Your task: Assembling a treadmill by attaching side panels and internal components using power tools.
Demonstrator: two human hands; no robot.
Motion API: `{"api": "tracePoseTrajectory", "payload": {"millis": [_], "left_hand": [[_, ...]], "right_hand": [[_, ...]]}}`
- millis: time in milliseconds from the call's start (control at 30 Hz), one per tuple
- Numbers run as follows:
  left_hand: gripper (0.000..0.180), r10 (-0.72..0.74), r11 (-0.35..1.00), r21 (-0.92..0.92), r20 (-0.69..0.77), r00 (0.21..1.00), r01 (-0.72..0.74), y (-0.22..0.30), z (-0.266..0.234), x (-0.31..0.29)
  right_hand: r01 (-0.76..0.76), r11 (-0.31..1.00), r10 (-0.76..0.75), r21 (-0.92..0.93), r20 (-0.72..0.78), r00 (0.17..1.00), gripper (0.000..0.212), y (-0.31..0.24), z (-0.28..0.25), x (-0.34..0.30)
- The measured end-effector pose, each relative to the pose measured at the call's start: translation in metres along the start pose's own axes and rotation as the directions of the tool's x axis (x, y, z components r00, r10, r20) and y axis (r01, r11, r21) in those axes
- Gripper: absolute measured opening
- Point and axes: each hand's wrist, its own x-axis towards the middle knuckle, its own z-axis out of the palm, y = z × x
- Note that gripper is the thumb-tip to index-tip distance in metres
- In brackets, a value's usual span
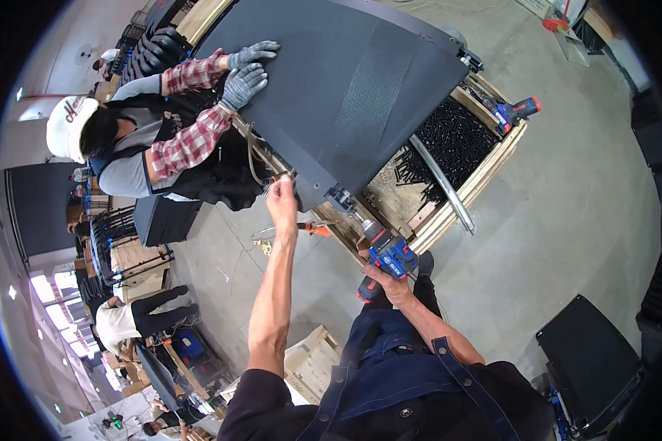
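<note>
My right hand is wrapped round the grip of a blue and black cordless drill. The drill's tip reaches a black bracket at the near corner of a large dark panel. At the panel's near left edge, my left hand is closed in a pinch; what sits between its fingers is too small to make out. Across from me, a co-worker's two grey-gloved hands lie flat on the panel. A textured strip runs across the panel's surface.
Under the panel stands a wooden crate holding many black bolt-like parts. A metal tube lies across it, and a second drill rests on its far corner. An orange-handled tool is by the crate's left side. Another panel leans at lower right.
</note>
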Motion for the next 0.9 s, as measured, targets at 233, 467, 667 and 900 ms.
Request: {"api": "tracePoseTrajectory", "payload": {"millis": [233, 467, 667, 900], "left_hand": [[0.072, -0.296, 0.951, -0.020, 0.220, 0.930, 0.307, 0.034, 0.005, 0.076], [0.060, -0.256, 0.892, -0.276, 0.341, 0.904, 0.357, 0.039, 0.049, 0.098], [0.064, -0.231, 0.818, -0.475, 0.245, 0.942, 0.324, 0.039, 0.063, 0.090], [0.065, -0.195, 0.754, -0.564, 0.299, 0.934, 0.338, 0.031, 0.058, 0.095]], "right_hand": [[0.113, 0.993, -0.101, 0.034, -0.244, 0.964, 0.024, 0.004, 0.017, 0.002], [0.065, 0.998, -0.061, 0.005, -0.244, 0.968, 0.016, 0.005, 0.015, 0.003], [0.035, 0.999, -0.036, -0.007, -0.233, 0.972, 0.020, 0.012, 0.014, 0.007], [-0.034, 0.984, 0.074, 0.176, -0.224, 0.972, 0.035, 0.007, 0.026, 0.003]]}}
